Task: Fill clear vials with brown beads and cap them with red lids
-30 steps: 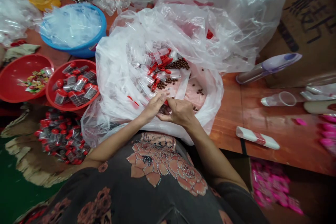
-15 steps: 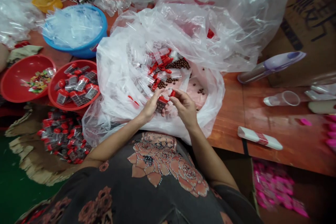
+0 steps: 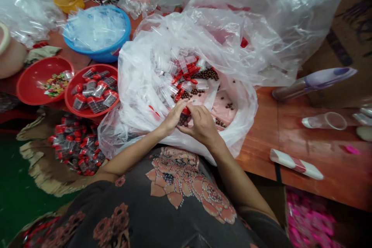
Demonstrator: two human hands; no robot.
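Observation:
A small clear plastic bottle (image 3: 185, 117) with a red top and dark brown balls inside is held over the near side of a white plastic bag (image 3: 133, 81). My left hand (image 3: 171, 120) is closed around its left side. From the right, my right hand (image 3: 202, 123) grips it, thumb low and fingers over the red top, so part of the bottle is hidden. Just beyond my fingers, empty clear bottles (image 3: 168, 92) and red caps (image 3: 190, 71) lie in the opened bag, with loose brown balls (image 3: 207, 73) on a pink surface.
To the left stand a red bowl of filled bottles (image 3: 99, 89), a red bowl with colourful bits (image 3: 29, 81) and a blue basin (image 3: 116, 50) of clear plastic pieces. Filled bottles (image 3: 77, 145) heap lower left. A sealer-like device (image 3: 328, 77), clear cup (image 3: 334, 121) and white roll (image 3: 296, 164) lie right.
My right hand has brought the small red cap onto the bottle and now closes over its top. The whole view has shifted, so things appear farther right.

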